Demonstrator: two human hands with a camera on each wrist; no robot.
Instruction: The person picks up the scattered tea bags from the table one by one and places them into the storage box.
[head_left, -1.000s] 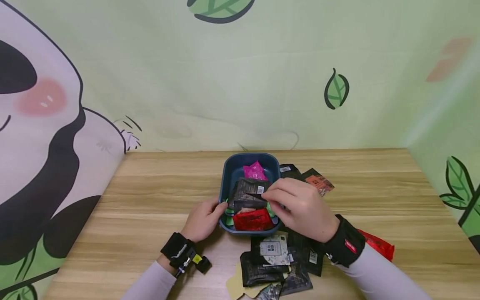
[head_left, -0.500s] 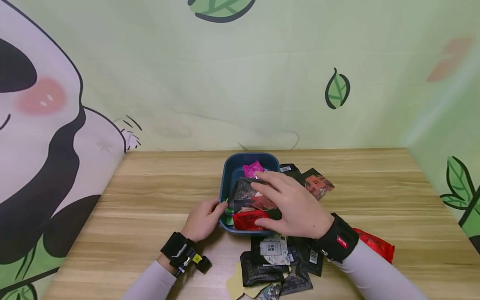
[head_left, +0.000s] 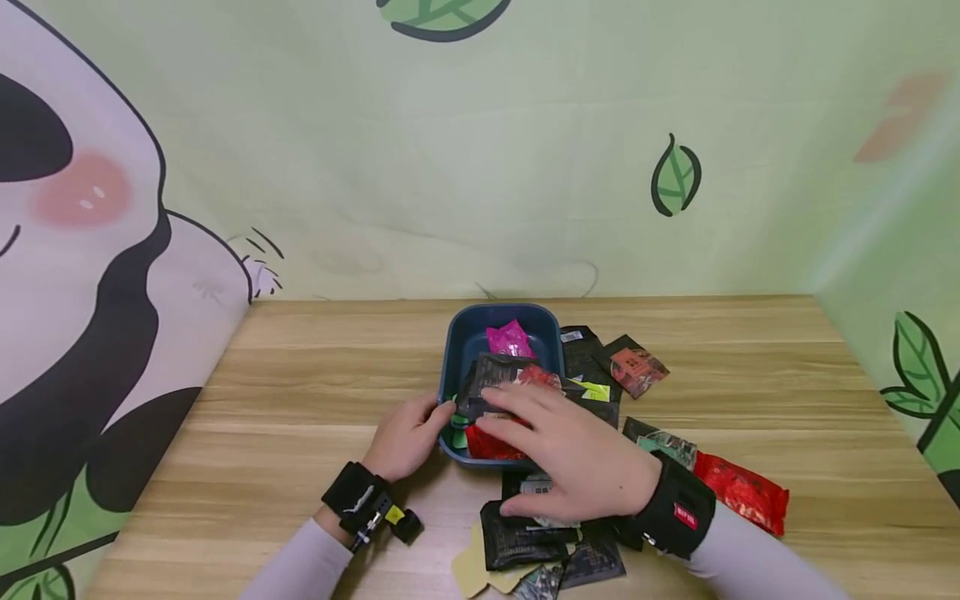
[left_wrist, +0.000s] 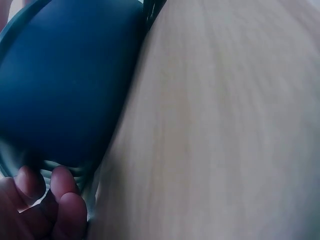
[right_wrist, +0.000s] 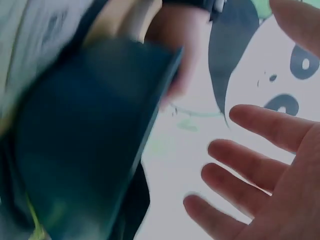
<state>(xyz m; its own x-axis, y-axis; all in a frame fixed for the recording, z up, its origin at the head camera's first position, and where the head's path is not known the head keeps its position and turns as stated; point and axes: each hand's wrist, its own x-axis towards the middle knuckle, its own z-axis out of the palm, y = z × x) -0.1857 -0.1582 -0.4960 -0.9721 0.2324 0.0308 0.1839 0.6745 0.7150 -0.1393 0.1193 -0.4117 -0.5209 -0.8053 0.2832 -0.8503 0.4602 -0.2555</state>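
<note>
Fingers curled, a left hand (head_left: 402,439) grips a blue bin (head_left: 467,340) at its 8 o'clock rim on a table (head_left: 330,358). The right hand (head_left: 573,458), fingers released and spread, hovers over the 4 o'clock side. Inside, a pink packet (head_left: 510,339) lies toward 12 o'clock, a red packet (head_left: 489,445) toward 6; a black packet (head_left: 521,546) lies outside at 6.
</note>
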